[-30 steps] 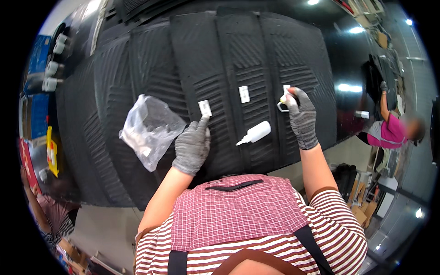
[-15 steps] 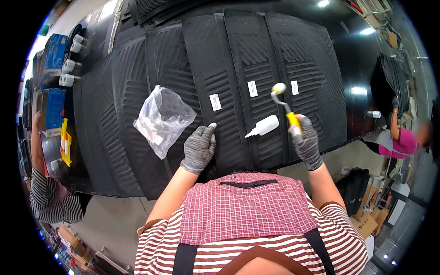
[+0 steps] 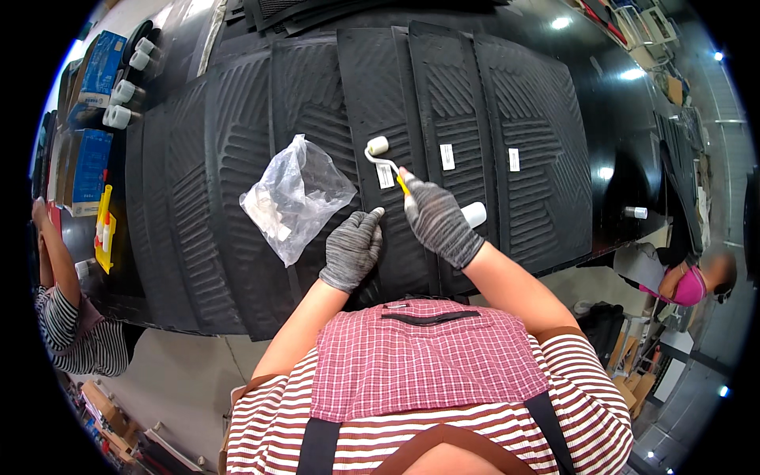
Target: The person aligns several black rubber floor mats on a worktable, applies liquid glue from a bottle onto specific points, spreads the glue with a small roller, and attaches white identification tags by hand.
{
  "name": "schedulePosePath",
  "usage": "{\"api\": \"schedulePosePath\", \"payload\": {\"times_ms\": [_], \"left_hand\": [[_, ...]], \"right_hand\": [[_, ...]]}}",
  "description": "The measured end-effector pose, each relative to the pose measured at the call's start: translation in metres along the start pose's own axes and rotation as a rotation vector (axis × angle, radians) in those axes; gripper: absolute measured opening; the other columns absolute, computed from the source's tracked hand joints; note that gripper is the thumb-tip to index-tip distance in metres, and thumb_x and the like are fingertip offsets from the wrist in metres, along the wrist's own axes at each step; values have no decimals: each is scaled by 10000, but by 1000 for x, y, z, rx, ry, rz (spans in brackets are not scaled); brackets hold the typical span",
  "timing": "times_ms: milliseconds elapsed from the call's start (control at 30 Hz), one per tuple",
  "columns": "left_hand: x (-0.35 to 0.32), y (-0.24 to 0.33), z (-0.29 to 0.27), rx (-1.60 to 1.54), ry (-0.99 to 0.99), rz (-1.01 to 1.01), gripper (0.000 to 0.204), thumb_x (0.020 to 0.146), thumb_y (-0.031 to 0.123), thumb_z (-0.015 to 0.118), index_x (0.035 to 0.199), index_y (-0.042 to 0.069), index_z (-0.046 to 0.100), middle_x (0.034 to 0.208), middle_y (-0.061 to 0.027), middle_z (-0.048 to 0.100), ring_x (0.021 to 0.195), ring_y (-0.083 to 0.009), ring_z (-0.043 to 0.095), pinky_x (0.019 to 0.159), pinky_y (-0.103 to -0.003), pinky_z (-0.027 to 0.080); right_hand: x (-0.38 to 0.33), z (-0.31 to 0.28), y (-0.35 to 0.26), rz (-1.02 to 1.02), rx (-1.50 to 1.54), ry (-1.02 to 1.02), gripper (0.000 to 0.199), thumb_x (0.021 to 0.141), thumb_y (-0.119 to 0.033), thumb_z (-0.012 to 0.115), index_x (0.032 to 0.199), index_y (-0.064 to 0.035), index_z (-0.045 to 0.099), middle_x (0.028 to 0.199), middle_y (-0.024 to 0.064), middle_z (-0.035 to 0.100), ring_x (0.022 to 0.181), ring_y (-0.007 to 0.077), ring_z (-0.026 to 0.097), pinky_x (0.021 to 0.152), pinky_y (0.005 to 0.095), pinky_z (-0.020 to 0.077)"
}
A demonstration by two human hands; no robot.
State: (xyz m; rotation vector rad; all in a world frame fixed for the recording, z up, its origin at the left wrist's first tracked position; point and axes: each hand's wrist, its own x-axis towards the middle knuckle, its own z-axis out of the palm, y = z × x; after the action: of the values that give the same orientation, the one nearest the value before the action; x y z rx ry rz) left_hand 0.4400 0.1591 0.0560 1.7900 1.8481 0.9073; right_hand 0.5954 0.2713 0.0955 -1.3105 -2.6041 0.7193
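My right hand (image 3: 445, 224), in a grey knit glove, grips a small roller (image 3: 379, 146) by its yellow handle. The white roller head is just above a white label (image 3: 385, 177) on a ribbed black mat (image 3: 368, 87); whether it touches cannot be told. Left of it, my left hand (image 3: 351, 249), gloved with bare fingertips, rests over the mat's near part, fingers curled and thumb and forefinger together; anything between them is hidden. A white bottle (image 3: 474, 214) lies partly behind my right hand. Two more labels (image 3: 447, 157) are on mats to the right.
A clear plastic bag (image 3: 313, 186) with white pieces inside lies left of my left hand. At the far left are blue boxes (image 3: 93, 170), white rolls (image 3: 119, 115) and a yellow tool (image 3: 104, 229). Other people stand at the table's left (image 3: 83, 332) and right (image 3: 687, 285).
My right hand has swung left with the roller, from beside the right-hand label to the left one, now covering part of the bottle. My left hand has barely shifted.
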Motion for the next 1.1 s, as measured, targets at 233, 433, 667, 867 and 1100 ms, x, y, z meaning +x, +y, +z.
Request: {"api": "schedulePosePath", "payload": {"times_ms": [233, 433, 667, 867, 1100], "left_hand": [[-1, -4, 2, -91, 64, -40, 240, 842, 72, 607, 1081, 70, 628, 912, -140, 620, 798, -331, 626, 669, -409, 510], [-3, -7, 1, -121, 82, -66, 183, 844, 64, 601, 1026, 52, 623, 912, -153, 625, 814, -347, 625, 693, -420, 509], [0, -7, 2, -126, 88, -58, 159, 843, 60, 593, 999, 52, 621, 912, -156, 621, 820, -356, 617, 701, -422, 504], [-1, -10, 5, -132, 123, -58, 153, 842, 57, 589, 991, 46, 621, 908, -162, 621, 818, -359, 617, 702, -418, 504], [-5, -4, 1, -193, 150, -26, 162, 833, 41, 597, 992, 41, 626, 898, -158, 622, 811, -347, 623, 698, -402, 515]], "right_hand": [[-40, -14, -9, -47, 28, -38, 513, 889, -84, 533, 1379, 16, 418, 804, 184, 577, 715, 329, 594, 667, 417, 501], [-96, -37, 1, -72, 27, -181, 523, 888, -120, 552, 1380, 0, 421, 802, 175, 571, 710, 306, 606, 652, 408, 522], [-30, -2, -6, -109, 7, -24, 513, 891, -118, 549, 1375, -3, 426, 813, 172, 581, 700, 306, 616, 638, 400, 521], [-23, -4, -11, -42, -10, -110, 503, 905, -153, 540, 1372, -7, 425, 797, 175, 587, 688, 312, 624, 636, 403, 523], [-113, -53, 6, -92, 136, -255, 493, 921, -128, 503, 1383, 16, 406, 944, 208, 625, 825, 345, 631, 760, 419, 522]]}}
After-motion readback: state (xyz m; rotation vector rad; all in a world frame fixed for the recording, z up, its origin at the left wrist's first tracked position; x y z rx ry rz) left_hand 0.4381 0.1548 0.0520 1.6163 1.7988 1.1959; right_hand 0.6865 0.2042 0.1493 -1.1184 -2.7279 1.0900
